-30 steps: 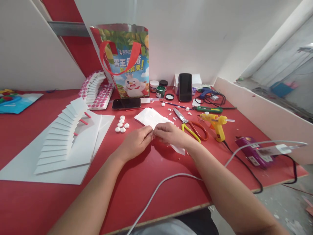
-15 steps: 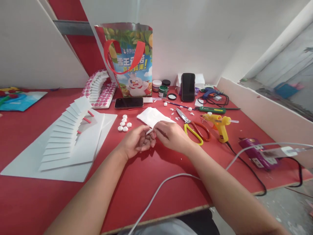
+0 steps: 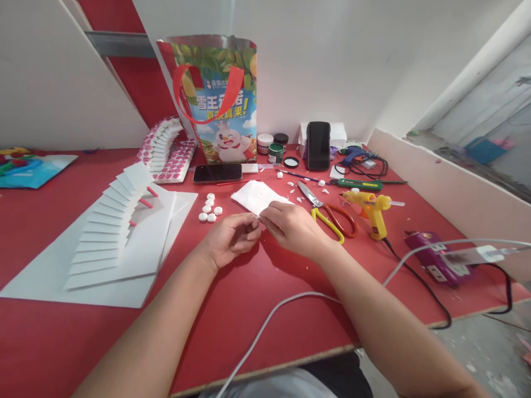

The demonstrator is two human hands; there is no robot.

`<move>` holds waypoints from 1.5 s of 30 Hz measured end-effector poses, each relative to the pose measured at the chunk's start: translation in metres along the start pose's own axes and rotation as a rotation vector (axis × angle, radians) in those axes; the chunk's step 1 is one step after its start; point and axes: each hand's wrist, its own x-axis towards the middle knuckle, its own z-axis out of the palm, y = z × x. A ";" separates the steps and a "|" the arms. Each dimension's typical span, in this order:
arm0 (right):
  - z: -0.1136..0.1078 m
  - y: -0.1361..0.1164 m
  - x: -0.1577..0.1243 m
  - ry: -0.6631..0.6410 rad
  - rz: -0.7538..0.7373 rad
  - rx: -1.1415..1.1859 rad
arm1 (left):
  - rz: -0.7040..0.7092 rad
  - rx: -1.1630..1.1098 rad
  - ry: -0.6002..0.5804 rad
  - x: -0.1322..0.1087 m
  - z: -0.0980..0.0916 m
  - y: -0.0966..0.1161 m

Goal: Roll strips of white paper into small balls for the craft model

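My left hand [image 3: 230,239] and my right hand [image 3: 290,228] meet over the red table [image 3: 249,298], fingers curled and pinched together on a small white piece between them; most of it is hidden. Just beyond the fingers lies a white foam sheet [image 3: 256,197]. To the left of it sit several small white rolled pieces [image 3: 209,209]. Scissors with yellow and red handles [image 3: 329,213] lie right of my right hand.
A white stepped paper model [image 3: 112,226] stands at left on white sheets. A printed bag [image 3: 215,99], a phone lying flat [image 3: 217,173], paint jars [image 3: 274,149], an upright phone [image 3: 318,145], a yellow glue gun [image 3: 371,207], a purple power strip [image 3: 435,260] and a white cable [image 3: 269,326] surround the hands.
The white strip seen under my right hand a second ago is gone from view. Both hands stay together, now pinching a small piece between their fingertips.
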 end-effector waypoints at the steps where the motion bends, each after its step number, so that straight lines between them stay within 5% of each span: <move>1: 0.000 -0.001 0.000 0.000 0.023 0.016 | 0.070 0.077 0.035 0.000 0.002 -0.002; 8: 0.004 -0.008 0.006 0.082 0.409 0.445 | 0.628 1.075 0.330 0.000 0.011 -0.016; 14: 0.004 -0.011 0.008 0.046 0.636 1.011 | 0.774 1.517 0.425 0.001 0.007 -0.016; 18: 0.006 -0.012 0.010 0.047 0.690 1.256 | 0.944 1.439 0.474 0.003 0.000 -0.019; 25: 0.006 -0.014 0.013 0.102 0.770 1.251 | 1.052 1.203 0.521 0.006 -0.001 -0.025; 32: 0.016 -0.011 0.010 0.149 0.586 1.095 | 1.233 1.439 0.639 0.008 0.001 -0.028; 45: 0.007 -0.011 0.011 0.222 0.649 1.280 | 1.164 1.052 0.449 0.007 0.008 -0.026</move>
